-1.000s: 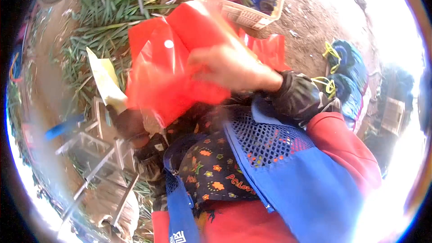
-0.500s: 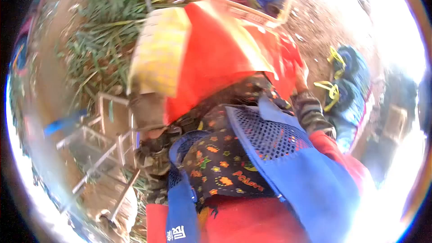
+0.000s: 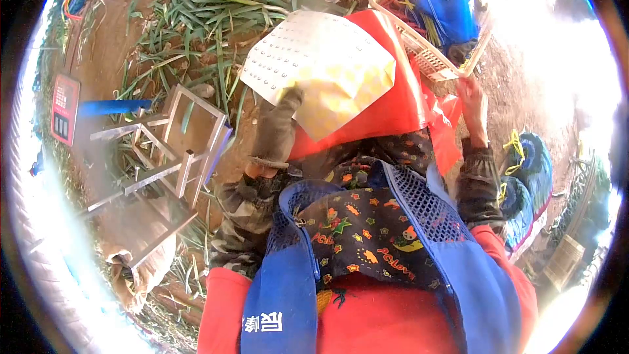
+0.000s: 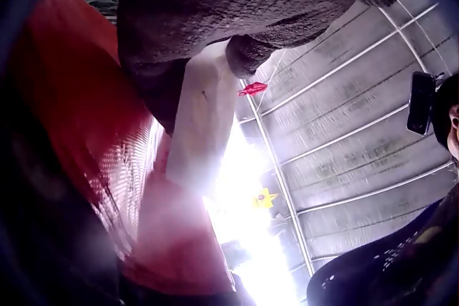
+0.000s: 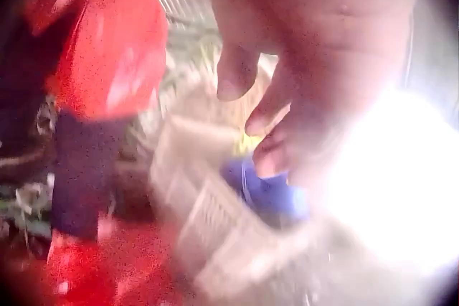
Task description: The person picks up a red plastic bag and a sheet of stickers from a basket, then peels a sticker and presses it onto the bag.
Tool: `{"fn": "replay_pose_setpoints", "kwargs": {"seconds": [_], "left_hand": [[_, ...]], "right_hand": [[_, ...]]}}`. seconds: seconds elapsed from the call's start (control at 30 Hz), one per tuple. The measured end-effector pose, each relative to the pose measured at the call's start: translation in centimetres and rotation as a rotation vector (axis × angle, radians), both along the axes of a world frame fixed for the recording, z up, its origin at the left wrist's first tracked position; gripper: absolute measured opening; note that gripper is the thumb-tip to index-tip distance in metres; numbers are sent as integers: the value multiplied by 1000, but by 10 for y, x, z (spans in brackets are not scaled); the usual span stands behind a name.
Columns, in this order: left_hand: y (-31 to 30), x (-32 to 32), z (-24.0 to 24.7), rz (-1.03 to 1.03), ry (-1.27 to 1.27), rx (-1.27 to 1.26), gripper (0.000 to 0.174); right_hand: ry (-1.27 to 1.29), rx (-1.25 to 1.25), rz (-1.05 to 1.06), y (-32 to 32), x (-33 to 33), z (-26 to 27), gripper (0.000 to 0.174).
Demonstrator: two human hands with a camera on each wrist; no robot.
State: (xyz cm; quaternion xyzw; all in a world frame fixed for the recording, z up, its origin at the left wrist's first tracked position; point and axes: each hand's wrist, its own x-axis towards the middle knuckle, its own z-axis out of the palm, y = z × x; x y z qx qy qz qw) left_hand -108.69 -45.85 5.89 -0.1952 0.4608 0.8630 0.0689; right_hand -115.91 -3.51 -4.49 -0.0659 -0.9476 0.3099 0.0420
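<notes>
My left hand, in a dark glove, pinches the lower left edge of a white and pale-yellow sheet printed with small marks. In the left wrist view the dark glove bends round a white strip of the sheet. Red plastic lies under the sheet and across the lap. Bare and holding nothing visible, my right hand is at the near corner of the crate; its fingers hang loosely apart in the right wrist view, where the hand is blurred.
A blue bag and yellow cords fill the crate. Cut green leaves lie on the soil. Metal frames stand at left, near a red device. Blue bundles with yellow ties are at right.
The sheet has turned and spread over the red plastic, moving right in view with my left hand. My right hand has left the red plastic for the crate's corner. The head view has shifted.
</notes>
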Motion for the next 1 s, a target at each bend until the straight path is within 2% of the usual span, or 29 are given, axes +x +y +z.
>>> {"fn": "replay_pose_setpoints", "kwargs": {"seconds": [0.1, 0.13, 0.17, 0.2, 0.23, 0.27, 0.37, 0.6, 0.7, 0.8, 0.9, 1.0], "left_hand": [[2, 1, 3, -57, 75, 32, 43], [3, 1, 2, -51, 92, 11, 42], [3, 1, 0, -47, 106, -12, 41], [3, 2, -2, -44, 119, -37, 40], [2, 2, -4, -40, 133, -62, 40], [1, 3, -6, -35, 147, -86, 39], [-1, 6, -9, 3, 139, -33, 42], [-5, 4, -11, -55, 187, 117, 45], [8, -1, -2, 57, 160, 187, 40], [11, -3, -6, 75, 145, 109, 38], [7, -1, -11, 74, 152, -29, 36], [6, 1, -15, 87, 159, -119, 35]], "right_hand": [[272, -155, 249, -114, -19, 108, 17], [315, -181, 386, -138, -22, 120, 19], [417, -104, 543, -164, -20, 136, 19], [379, -187, 622, -188, -16, 139, 19], [368, -116, 737, -205, -16, 141, 20], [354, -175, 793, -222, -15, 137, 22], [333, -93, 858, -246, -15, 127, 22], [259, -200, 836, -256, -15, 121, 21], [276, -170, 835, -258, -14, 116, 19], [210, -218, 804, -260, -10, 119, 17], [23, -442, 740, -260, -12, 120, 14], [-9, -455, 740, -259, -12, 119, 15]]}}
